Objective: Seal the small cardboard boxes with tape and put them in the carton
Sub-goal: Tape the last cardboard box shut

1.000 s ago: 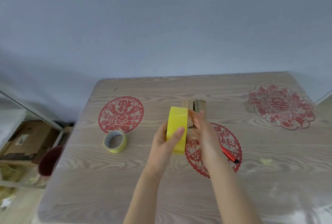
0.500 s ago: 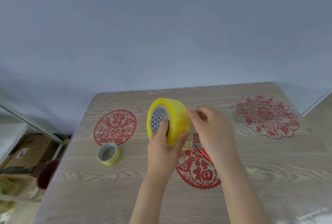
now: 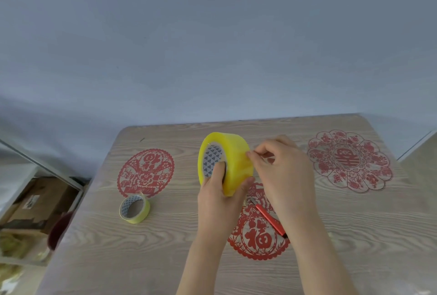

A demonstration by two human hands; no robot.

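My left hand (image 3: 218, 196) grips a large yellow tape roll (image 3: 233, 162) above the table's middle, thumb pressed into the patterned core. The roll stands on edge with its core facing left. My right hand (image 3: 281, 171) has curled fingers, and its thumb and forefinger tips pinch at the outer layer on the roll's right side. The small cardboard box is hidden behind my hands. A brown carton (image 3: 35, 202) sits low beyond the table's left edge.
A smaller, nearly used-up tape roll (image 3: 134, 209) lies on the wooden table (image 3: 165, 247) to the left. A red utility knife (image 3: 269, 217) lies on a red paper cut-out under my right wrist. Two more cut-outs decorate the tabletop.
My left hand raised the yellow roll and turned its core toward me. My right hand left the small box and came to the roll's outer surface.
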